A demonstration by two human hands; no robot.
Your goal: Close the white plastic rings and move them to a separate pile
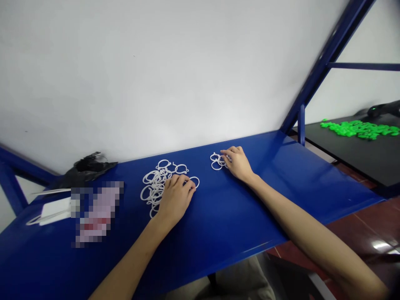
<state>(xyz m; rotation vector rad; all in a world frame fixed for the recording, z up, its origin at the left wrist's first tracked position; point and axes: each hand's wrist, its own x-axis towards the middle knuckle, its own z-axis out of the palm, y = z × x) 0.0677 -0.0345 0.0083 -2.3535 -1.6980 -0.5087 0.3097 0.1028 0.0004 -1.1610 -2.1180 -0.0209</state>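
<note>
A pile of white plastic rings [152, 177], each with a small loop, lies tangled on the blue table [212, 225]. My left hand [176, 193] rests over the pile's right side, fingers bent, with its thumb and forefinger at a single white ring [198, 181] that sticks out to the right. Farther right, my right hand [238, 163] is at a small group of similar white rings [216, 166]. Its thumb and forefinger curl about a ring there, partly hidden by the fingers. The left hand's palm covers some rings of the pile.
A crumpled black plastic bag [89, 166], a white flat item with a cord [56, 210] and a blurred-out pinkish packet [101, 208] lie at left. A white wall [187, 83] rises behind. Green pieces [359, 129] cover part of a black table [346, 154] beyond the blue frame [312, 79].
</note>
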